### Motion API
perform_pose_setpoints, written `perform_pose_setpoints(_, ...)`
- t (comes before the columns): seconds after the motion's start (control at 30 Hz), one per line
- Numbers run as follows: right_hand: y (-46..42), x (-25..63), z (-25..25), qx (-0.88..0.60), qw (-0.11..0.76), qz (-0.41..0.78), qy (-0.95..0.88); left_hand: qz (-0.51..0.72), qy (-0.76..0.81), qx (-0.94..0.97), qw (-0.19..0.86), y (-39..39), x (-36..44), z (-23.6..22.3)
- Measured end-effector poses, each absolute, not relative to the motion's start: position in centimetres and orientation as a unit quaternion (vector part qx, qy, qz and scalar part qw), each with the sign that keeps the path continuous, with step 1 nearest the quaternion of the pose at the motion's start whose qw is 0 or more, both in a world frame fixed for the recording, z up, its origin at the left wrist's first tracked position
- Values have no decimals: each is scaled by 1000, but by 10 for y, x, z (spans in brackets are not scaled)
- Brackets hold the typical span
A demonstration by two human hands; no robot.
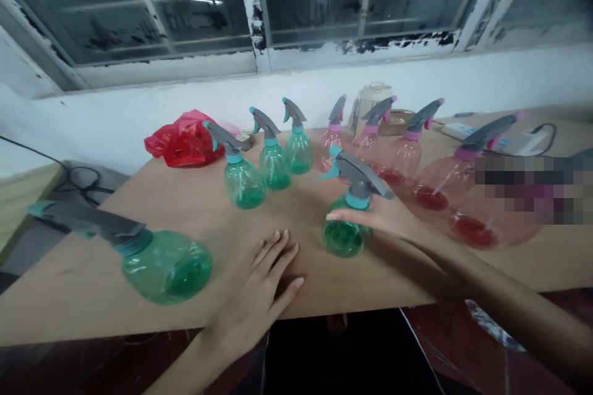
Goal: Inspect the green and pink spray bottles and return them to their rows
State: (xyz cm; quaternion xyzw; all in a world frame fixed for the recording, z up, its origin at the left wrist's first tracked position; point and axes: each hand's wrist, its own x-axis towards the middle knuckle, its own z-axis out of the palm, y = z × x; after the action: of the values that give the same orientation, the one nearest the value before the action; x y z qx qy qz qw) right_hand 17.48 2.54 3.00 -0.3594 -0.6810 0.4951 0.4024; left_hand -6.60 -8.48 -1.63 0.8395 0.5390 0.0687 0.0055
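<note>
My right hand (380, 217) is wrapped round the body of a green spray bottle (346, 236) with a grey trigger head, standing near the table's front edge. My left hand (264, 284) lies flat and open on the wooden table (194, 222), just left of that bottle, holding nothing. Another green spray bottle (162, 262) stands at the front left. Three more green bottles (273, 163) stand in a row behind. Several pink spray bottles (407, 154) stand to the right, running toward the front right.
A red plastic bag (185, 139) lies at the back left of the table. A beige jug (370, 102) and a white power strip with cable (532, 136) sit at the back right. Windows run along the wall behind. Cables lie beyond the table's left end.
</note>
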Motion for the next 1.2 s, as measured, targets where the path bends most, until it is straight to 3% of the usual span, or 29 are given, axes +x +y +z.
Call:
perform_pose_setpoints(0.1,16,187,16,-384,385,310,-780,98,542,834,20,-105,-78,-17)
perform_pose_setpoints(0.27,6,196,3,-429,332,204,-815,128,539,832,16,-130,-95,-24)
perform_pose_setpoints(0.8,16,25,43,-298,259,131,-910,141,520,841,-43,-160,-99,-31)
perform_pose_setpoints(1.2,26,-16,46,-321,197,91,-922,113,511,850,-65,-163,-99,-34)
